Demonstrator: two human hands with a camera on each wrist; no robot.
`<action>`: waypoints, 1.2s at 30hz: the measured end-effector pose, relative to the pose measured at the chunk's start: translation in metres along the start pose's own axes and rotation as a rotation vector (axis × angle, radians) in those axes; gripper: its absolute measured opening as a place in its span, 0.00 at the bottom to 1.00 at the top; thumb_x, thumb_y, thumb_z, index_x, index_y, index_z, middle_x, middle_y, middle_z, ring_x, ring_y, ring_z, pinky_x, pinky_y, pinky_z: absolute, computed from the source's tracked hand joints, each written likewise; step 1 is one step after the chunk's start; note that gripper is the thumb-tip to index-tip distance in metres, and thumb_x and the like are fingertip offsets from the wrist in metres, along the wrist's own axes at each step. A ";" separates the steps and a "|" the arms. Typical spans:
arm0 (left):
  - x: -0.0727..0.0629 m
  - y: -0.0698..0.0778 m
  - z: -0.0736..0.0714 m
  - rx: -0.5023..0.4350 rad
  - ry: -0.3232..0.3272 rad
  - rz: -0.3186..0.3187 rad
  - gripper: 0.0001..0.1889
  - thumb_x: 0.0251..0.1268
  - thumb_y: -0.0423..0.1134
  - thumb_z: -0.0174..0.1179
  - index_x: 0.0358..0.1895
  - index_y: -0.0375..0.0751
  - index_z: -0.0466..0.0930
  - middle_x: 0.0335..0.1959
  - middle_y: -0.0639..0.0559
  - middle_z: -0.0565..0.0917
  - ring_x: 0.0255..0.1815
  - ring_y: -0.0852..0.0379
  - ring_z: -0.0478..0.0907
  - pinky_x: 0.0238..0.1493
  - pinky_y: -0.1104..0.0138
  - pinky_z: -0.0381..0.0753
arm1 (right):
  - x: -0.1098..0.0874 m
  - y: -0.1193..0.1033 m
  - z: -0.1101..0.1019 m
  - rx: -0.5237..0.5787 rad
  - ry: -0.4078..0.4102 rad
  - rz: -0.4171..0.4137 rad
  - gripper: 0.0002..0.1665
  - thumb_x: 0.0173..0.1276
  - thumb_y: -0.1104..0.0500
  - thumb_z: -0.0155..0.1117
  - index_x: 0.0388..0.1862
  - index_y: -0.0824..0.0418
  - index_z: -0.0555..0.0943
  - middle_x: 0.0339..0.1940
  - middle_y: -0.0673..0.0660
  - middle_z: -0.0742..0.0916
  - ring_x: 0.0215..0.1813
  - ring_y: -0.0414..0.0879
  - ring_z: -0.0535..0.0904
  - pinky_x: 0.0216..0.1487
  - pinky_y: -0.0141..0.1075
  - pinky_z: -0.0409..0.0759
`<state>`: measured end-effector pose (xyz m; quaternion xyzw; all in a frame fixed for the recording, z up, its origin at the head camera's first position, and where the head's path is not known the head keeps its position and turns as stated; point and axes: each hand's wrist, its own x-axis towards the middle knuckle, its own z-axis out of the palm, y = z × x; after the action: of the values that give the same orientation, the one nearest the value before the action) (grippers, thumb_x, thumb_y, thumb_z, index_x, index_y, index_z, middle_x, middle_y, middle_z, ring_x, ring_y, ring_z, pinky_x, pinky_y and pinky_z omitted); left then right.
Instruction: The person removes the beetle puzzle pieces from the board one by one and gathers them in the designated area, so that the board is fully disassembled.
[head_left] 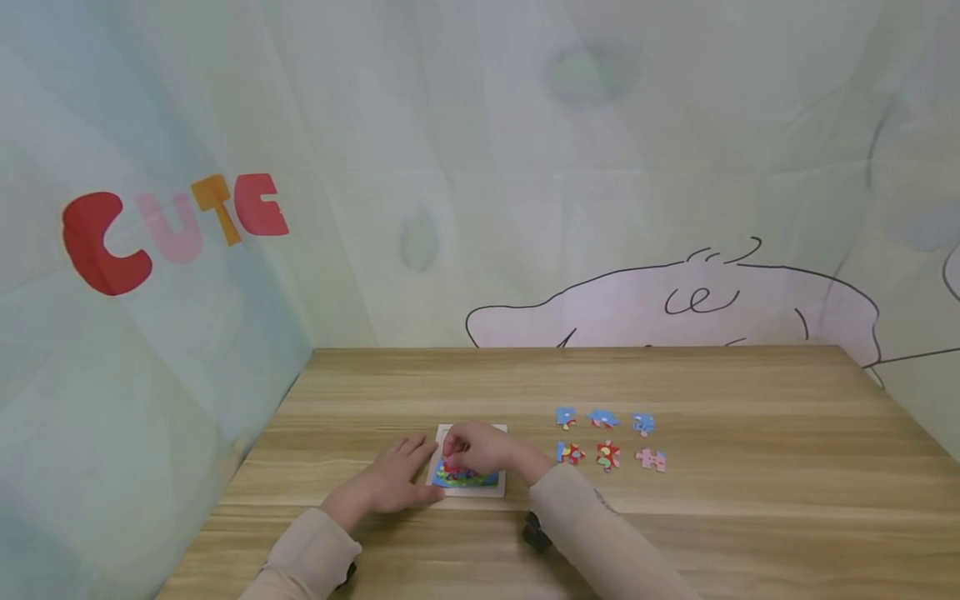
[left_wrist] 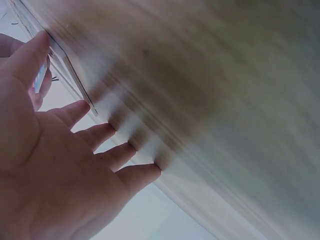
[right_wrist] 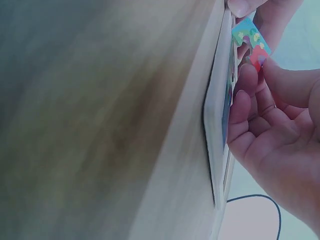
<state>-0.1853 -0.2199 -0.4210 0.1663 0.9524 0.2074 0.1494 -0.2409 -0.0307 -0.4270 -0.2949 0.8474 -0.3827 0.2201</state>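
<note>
A white-rimmed puzzle tray (head_left: 491, 492) lies on the table, its lower part filled with a colourful picture of blue, green and red. My left hand (head_left: 393, 481) is spread flat at the tray's left side, thumb at the lower left corner and index fingertip against the edge. In the left wrist view its fingertips touch the tabletop. Over the tray, my right hand (head_left: 483, 447) pinches a puzzle piece (right_wrist: 250, 37) between thumb and index finger. The piece is blue-green with yellow spots and a red end, held tilted close to the tray. My right hand hides the tray's upper middle.
Several loose pieces lie in two rows right of the tray, among them a blue piece (head_left: 603, 418), a red piece (head_left: 608, 455) and a pink piece (head_left: 651, 460). The wooden table (head_left: 750, 517) meets a printed fabric backdrop (head_left: 525, 192) at the back and left.
</note>
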 end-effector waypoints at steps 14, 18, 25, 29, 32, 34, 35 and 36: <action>0.000 0.001 0.003 0.020 0.001 -0.015 0.43 0.60 0.58 0.61 0.70 0.31 0.61 0.74 0.32 0.56 0.74 0.29 0.49 0.70 0.37 0.49 | -0.014 0.006 -0.010 0.029 -0.007 -0.032 0.02 0.69 0.66 0.59 0.35 0.62 0.77 0.30 0.48 0.80 0.34 0.40 0.74 0.39 0.31 0.74; 0.002 0.001 0.003 0.038 0.012 -0.018 0.43 0.59 0.58 0.62 0.70 0.32 0.62 0.74 0.32 0.56 0.74 0.30 0.49 0.70 0.38 0.49 | -0.026 0.009 -0.023 0.020 -0.017 -0.043 0.03 0.69 0.65 0.60 0.36 0.65 0.76 0.30 0.49 0.80 0.35 0.41 0.74 0.40 0.31 0.74; 0.003 0.001 0.003 0.057 0.017 -0.019 0.42 0.59 0.56 0.62 0.70 0.32 0.62 0.73 0.32 0.58 0.74 0.31 0.51 0.70 0.39 0.51 | -0.053 0.020 -0.043 0.005 -0.021 -0.065 0.02 0.69 0.66 0.60 0.35 0.63 0.76 0.31 0.49 0.81 0.35 0.41 0.75 0.38 0.31 0.77; 0.002 0.002 0.002 0.056 0.010 -0.021 0.42 0.60 0.57 0.61 0.70 0.31 0.62 0.73 0.33 0.57 0.74 0.31 0.51 0.70 0.39 0.51 | -0.071 0.027 -0.054 -0.001 -0.043 -0.096 0.02 0.69 0.66 0.60 0.34 0.63 0.77 0.30 0.49 0.80 0.35 0.40 0.74 0.38 0.30 0.75; 0.002 0.002 0.002 0.053 0.010 -0.022 0.42 0.60 0.57 0.62 0.70 0.31 0.62 0.74 0.33 0.57 0.74 0.31 0.50 0.70 0.39 0.51 | -0.085 0.031 -0.061 0.003 -0.070 -0.098 0.03 0.70 0.65 0.59 0.35 0.62 0.77 0.30 0.49 0.80 0.34 0.40 0.74 0.38 0.30 0.76; 0.002 0.002 0.002 0.051 0.010 -0.026 0.42 0.60 0.57 0.62 0.70 0.31 0.61 0.74 0.33 0.57 0.74 0.31 0.50 0.70 0.39 0.50 | -0.094 0.035 -0.064 0.003 -0.081 -0.100 0.03 0.70 0.65 0.59 0.35 0.62 0.77 0.30 0.49 0.80 0.34 0.39 0.75 0.38 0.30 0.77; 0.002 0.002 0.002 0.051 0.010 -0.026 0.42 0.60 0.57 0.62 0.70 0.32 0.61 0.74 0.33 0.57 0.74 0.31 0.50 0.70 0.38 0.50 | -0.099 0.037 -0.066 0.003 -0.086 -0.101 0.03 0.70 0.65 0.59 0.35 0.62 0.77 0.30 0.48 0.80 0.34 0.39 0.75 0.39 0.30 0.77; 0.002 0.003 0.002 0.049 0.009 -0.029 0.43 0.60 0.57 0.62 0.71 0.32 0.61 0.74 0.33 0.57 0.74 0.31 0.50 0.70 0.38 0.50 | -0.103 0.039 -0.068 0.001 -0.089 -0.106 0.02 0.70 0.65 0.59 0.36 0.63 0.77 0.30 0.48 0.81 0.34 0.39 0.75 0.39 0.30 0.78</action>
<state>-0.1859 -0.2161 -0.4222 0.1552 0.9601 0.1826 0.1438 -0.2192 0.0939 -0.4009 -0.3560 0.8197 -0.3808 0.2372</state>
